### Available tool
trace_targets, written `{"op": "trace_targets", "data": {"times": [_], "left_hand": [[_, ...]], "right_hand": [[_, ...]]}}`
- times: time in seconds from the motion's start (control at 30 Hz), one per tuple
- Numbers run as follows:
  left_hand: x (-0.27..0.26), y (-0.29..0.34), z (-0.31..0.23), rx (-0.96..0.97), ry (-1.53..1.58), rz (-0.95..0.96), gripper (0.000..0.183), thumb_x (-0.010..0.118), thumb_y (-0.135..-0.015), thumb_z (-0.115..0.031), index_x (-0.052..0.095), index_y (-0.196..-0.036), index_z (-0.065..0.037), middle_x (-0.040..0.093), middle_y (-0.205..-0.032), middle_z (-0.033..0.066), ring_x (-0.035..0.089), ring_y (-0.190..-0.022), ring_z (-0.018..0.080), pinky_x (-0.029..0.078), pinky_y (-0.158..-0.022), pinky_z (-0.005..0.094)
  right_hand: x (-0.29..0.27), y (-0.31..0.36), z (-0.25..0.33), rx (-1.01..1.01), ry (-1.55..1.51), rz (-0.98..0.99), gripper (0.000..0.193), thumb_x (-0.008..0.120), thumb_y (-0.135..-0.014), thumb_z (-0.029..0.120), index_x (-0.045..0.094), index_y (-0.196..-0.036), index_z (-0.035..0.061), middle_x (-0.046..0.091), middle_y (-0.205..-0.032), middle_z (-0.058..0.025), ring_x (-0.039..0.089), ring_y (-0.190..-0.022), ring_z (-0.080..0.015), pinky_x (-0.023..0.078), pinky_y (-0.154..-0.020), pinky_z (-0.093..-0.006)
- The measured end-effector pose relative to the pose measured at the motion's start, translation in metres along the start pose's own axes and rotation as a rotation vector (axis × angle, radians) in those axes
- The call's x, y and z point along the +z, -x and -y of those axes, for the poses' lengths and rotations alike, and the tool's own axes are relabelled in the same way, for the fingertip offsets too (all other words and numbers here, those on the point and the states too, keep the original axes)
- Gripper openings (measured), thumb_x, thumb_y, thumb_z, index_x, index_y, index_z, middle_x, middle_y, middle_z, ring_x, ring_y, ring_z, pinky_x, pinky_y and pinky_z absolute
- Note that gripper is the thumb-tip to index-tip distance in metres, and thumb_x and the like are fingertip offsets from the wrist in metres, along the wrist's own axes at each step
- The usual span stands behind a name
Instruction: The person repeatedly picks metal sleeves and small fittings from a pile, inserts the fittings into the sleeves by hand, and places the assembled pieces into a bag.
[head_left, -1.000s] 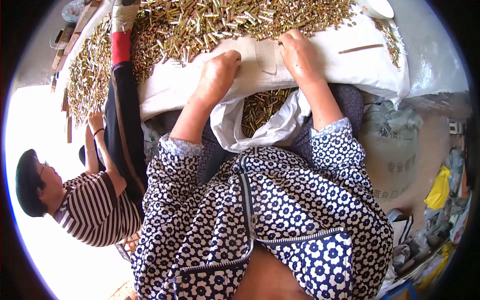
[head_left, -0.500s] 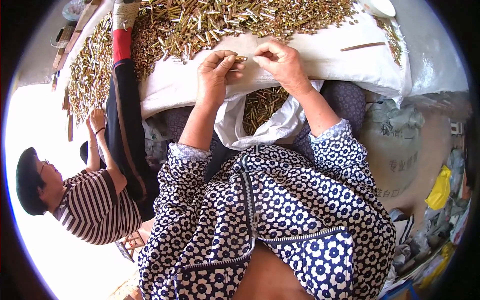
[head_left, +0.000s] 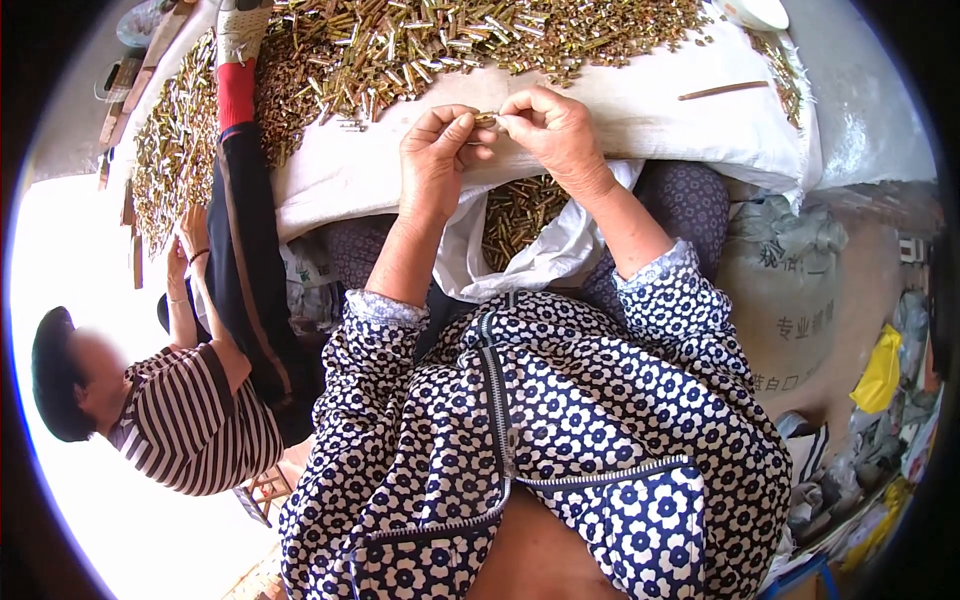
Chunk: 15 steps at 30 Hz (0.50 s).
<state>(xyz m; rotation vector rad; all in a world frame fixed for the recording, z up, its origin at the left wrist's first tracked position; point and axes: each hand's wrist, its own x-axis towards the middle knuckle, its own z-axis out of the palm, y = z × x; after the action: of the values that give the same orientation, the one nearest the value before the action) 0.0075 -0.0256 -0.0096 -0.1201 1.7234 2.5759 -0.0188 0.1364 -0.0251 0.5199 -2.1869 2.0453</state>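
A short brass-coloured metal cylinder (head_left: 484,119) is pinched between the thumb and fingers of my left hand (head_left: 437,150). Its right end meets the fingertips of my right hand (head_left: 556,132), whose thumb and forefinger are pressed together. Whatever small thing those right fingers hold is hidden. Both hands are just above the front part of a white cloth (head_left: 640,105). Below them, between my knees, a white bag (head_left: 455,250) gapes open with many similar metal pieces (head_left: 520,212) inside.
A large heap of brass and silver metal pieces (head_left: 420,45) spreads over the far side. A thin brown stick (head_left: 722,91) lies at the right, near a white bowl (head_left: 757,13). At the left sits a co-worker (head_left: 195,410) in stripes, one leg stretched beside the heap.
My right hand has moved left, bringing its fingertips to the end of the metal cylinder. My left hand has shifted slightly right, still holding it.
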Motion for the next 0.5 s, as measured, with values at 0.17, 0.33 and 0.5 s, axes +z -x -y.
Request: {"op": "trace_targets", "data": {"times": [0.17, 0.33, 0.5], "left_hand": [[-0.0003, 0.0016, -0.0013, 0.030, -0.001, 0.027, 0.012, 0.056, -0.092, -0.007, 0.058, -0.102, 0.000, 0.065, -0.087, 0.0111, 0.065, -0.073, 0.0167, 0.054, -0.061, 0.0245], [-0.0051, 0.0021, -0.0029, 0.050, -0.027, 0.083, 0.012, 0.056, -0.092, -0.007, 0.058, -0.102, 0.000, 0.065, -0.084, 0.0106, 0.065, -0.070, 0.0160, 0.055, -0.061, 0.0255], [-0.0023, 0.0046, -0.0016, 0.065, -0.028, 0.049, 0.013, 0.056, -0.092, -0.007, 0.058, -0.102, 0.000, 0.065, -0.082, 0.0105, 0.065, -0.069, 0.0159, 0.055, -0.061, 0.0256]], "right_hand": [[-0.0025, -0.0001, 0.0026, 0.088, -0.090, 0.049, 0.004, 0.062, -0.084, 0.000, 0.064, -0.088, 0.0003, 0.063, -0.082, 0.0015, 0.058, -0.076, -0.0046, 0.049, -0.070, -0.0199], [-0.0037, -0.0005, 0.0079, 0.128, -0.238, 0.096, 0.005, 0.060, -0.086, 0.002, 0.063, -0.090, -0.0007, 0.063, -0.084, -0.0001, 0.060, -0.080, -0.0072, 0.050, -0.074, -0.0208], [-0.0027, 0.0004, 0.0027, 0.099, -0.214, 0.109, 0.011, 0.065, -0.085, 0.011, 0.065, -0.091, 0.0020, 0.065, -0.081, -0.0024, 0.059, -0.075, -0.0078, 0.048, -0.071, -0.0233]]}}
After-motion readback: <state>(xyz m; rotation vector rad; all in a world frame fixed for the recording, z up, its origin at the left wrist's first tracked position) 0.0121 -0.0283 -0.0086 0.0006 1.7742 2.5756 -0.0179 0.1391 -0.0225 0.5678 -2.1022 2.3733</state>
